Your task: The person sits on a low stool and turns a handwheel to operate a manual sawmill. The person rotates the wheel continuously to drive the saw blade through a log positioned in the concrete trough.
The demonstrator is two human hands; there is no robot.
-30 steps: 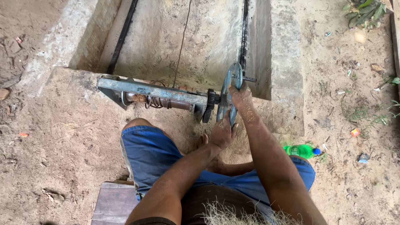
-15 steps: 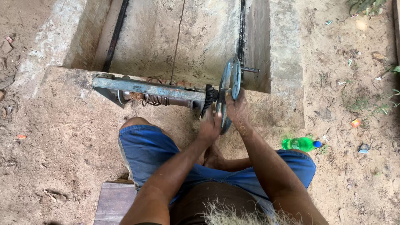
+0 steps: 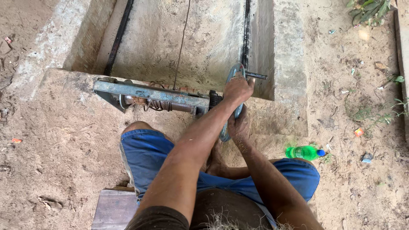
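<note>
The left hand (image 3: 237, 89) is clamped over the top rim of a blue-grey metal hand wheel (image 3: 232, 104), fingers curled over the edge close to the short dark crank handle (image 3: 256, 76) that sticks out sideways from the wheel. The right hand (image 3: 238, 126) grips the lower part of the same wheel, thumb and fingers wrapped around the rim, so both hands hold the wheel, one above the other, with the forearms crossing in front of the person.

The wheel stands upright on edge at the right end of a horizontal blue-grey metal frame (image 3: 145, 90). Under the frame runs a rusty shaft (image 3: 170, 105) with a coil spring (image 3: 159, 104) wound around it, and a dark toothed part (image 3: 214, 99) sits just beside the wheel. The frame rests on the sandy lip of a concrete trough (image 3: 204, 38). Two dark strips (image 3: 119, 36) run lengthwise along the trough floor, and a thin cord (image 3: 184, 38) runs from the frame away down the middle.

The person sits with knees apart in blue shorts (image 3: 149, 157), on a grey wooden board (image 3: 113, 208). A green plastic bottle (image 3: 303, 152) with a blue cap lies on its side on the sandy ground (image 3: 51, 153), just beside the right knee. Small bits of litter (image 3: 358, 132) and a leafy plant (image 3: 370, 9) lie farther to the right.
</note>
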